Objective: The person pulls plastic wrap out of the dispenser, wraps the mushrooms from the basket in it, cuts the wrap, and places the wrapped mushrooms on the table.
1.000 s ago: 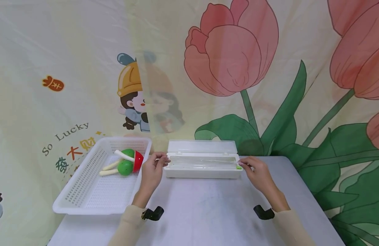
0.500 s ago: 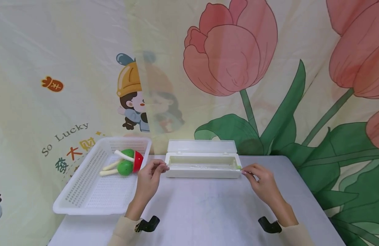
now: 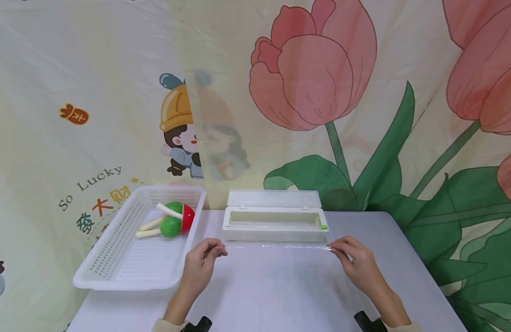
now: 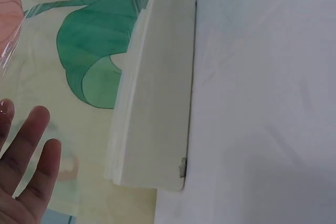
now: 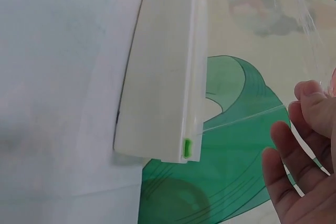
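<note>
A sheet of clear cling film (image 3: pixel 276 247) stretches between both hands, in front of a white cling film dispenser (image 3: pixel 276 235) with its lid (image 3: pixel 273 199) raised. My left hand (image 3: pixel 200 266) pinches the film's left corner between thumb and index finger. At the other corner, my right hand (image 3: pixel 360 266) does the same. In the right wrist view, the film's edge (image 5: pixel 244 117) runs from the dispenser to the fingers, with the other fingers spread. The left wrist view shows the dispenser's front (image 4: pixel 157 87); the left thumb is out of sight there. A green slider (image 3: pixel 324 227) sits at the dispenser's right end.
To the left stands a white perforated basket (image 3: pixel 126 284) holding green round-headed pieces (image 3: pixel 170 227) with cream sticks and a red one (image 3: pixel 187 219) with a white stick. All rests on a white-covered table (image 3: pixel 280 295). A printed curtain (image 3: pixel 222 46) hangs behind.
Both hands have drawn back from the dispenser toward the person, pulling the film's edge from over the open box to in front of it. Dispenser and basket have stayed in place.
</note>
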Tool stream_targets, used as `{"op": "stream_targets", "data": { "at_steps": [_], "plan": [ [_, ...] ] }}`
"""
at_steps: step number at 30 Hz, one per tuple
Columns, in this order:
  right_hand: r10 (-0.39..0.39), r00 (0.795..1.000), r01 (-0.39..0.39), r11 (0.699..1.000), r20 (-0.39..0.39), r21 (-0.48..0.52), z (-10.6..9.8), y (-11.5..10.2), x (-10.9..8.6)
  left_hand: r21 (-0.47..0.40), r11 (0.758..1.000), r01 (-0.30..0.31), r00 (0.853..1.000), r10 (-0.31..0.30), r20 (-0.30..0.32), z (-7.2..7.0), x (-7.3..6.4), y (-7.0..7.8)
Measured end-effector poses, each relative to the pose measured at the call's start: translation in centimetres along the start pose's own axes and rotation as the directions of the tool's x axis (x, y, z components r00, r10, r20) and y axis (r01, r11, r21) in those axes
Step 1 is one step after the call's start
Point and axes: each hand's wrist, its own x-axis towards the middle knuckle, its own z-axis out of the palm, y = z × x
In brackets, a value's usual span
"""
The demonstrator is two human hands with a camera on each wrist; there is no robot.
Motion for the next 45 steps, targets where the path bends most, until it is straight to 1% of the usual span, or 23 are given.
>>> {"op": "stream_targets", "data": {
  "at_steps": [3, 7, 11, 18, 25, 32, 37, 39, 41, 45],
  "plan": [
    [-0.020, 1.000, 0.020, 1.000, -0.018, 0.008, -0.1, -0.1, 0.3, 0.000, 0.998, -0.065, 0.998, 0.065, -0.022, -0.1, 0.2, 0.1],
    [-0.056, 0.997, 0.058, 0.998, -0.055, 0.020, -0.5, -0.4, 1.2, 0.003, 0.989, -0.150, 0.987, 0.150, -0.054, -0.3, 1.0, 0.5],
    [-0.060, 0.995, 0.061, 0.998, -0.076, 0.005, -1.1, -0.7, 2.2, 0.018, 0.981, -0.192, 0.979, 0.193, -0.064, -0.6, 2.0, 1.2],
    [-0.039, 0.993, 0.042, 0.999, -0.107, 0.022, -2.0, -1.1, 3.1, 0.027, 0.974, -0.225, 0.972, 0.226, -0.068, -1.2, 3.0, 2.7],
    [0.006, 0.996, -0.002, 0.999, -0.089, 0.044, -3.0, -1.7, 3.4, 0.011, 0.965, -0.260, 0.962, 0.260, -0.076, -1.7, 3.8, 3.6],
    [-0.039, 0.991, 0.045, 0.998, -0.128, 0.047, -3.4, -2.1, 3.8, -0.004, 0.962, -0.274, 0.959, 0.272, -0.083, -2.1, 4.3, 4.3],
    [-0.045, 0.989, 0.050, 0.998, -0.142, 0.033, -3.9, -2.7, 4.3, -0.016, 0.961, -0.274, 0.959, 0.272, -0.084, -2.5, 4.5, 4.9],
    [-0.051, 0.987, 0.055, 0.998, -0.154, 0.025, -4.1, -2.9, 4.4, -0.009, 0.962, -0.271, 0.960, 0.270, -0.081, -2.6, 4.4, 5.1],
    [-0.063, 0.983, 0.068, 0.997, -0.171, 0.023, -4.2, -3.0, 4.3, -0.002, 0.959, -0.285, 0.956, 0.284, -0.079, -2.7, 4.3, 5.2],
    [-0.084, 0.981, 0.094, 0.994, -0.175, 0.049, -4.4, -3.1, 3.7, -0.029, 0.954, -0.298, 0.954, 0.297, -0.053, -3.0, 3.7, 5.3]
  ]
}}
